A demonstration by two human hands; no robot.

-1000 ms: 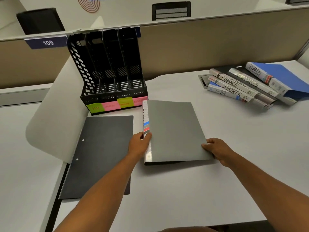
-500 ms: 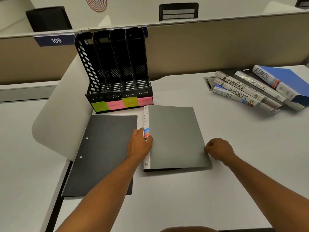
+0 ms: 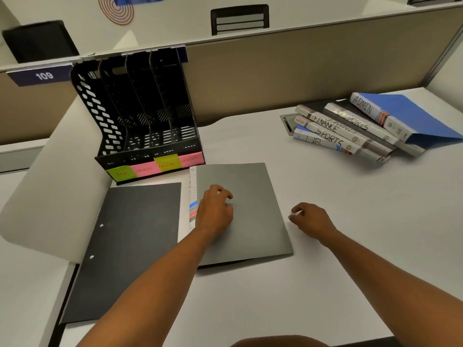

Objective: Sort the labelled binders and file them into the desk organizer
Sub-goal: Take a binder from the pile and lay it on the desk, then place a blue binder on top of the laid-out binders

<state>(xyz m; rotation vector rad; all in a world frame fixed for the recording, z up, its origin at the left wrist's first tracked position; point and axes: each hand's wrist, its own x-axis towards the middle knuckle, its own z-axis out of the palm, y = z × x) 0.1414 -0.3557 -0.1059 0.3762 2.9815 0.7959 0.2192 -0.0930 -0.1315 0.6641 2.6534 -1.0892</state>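
A grey binder (image 3: 253,221) lies flat on the desk, its white spine with coloured stripes on the left. My left hand (image 3: 215,211) hovers over its cover near the spine, fingers loosely curled, holding nothing. My right hand (image 3: 310,221) is just off the binder's right edge, fingers bent and apart, empty. The black desk organizer (image 3: 140,116) stands behind, with green and pink slot labels (image 3: 155,167) along its front. A pile of labelled binders (image 3: 350,131) (ADMIN, SPORTS, FINANCE, HR) lies at the right.
A dark folder (image 3: 127,246) lies flat to the left of the grey binder, over the desk's left edge. A curved white divider (image 3: 50,184) rises on the left. A beige partition wall (image 3: 300,71) closes the back of the desk.
My left hand slid from the binder's spine onto its cover. My right hand let go of the binder's right edge and lifted slightly away from it.
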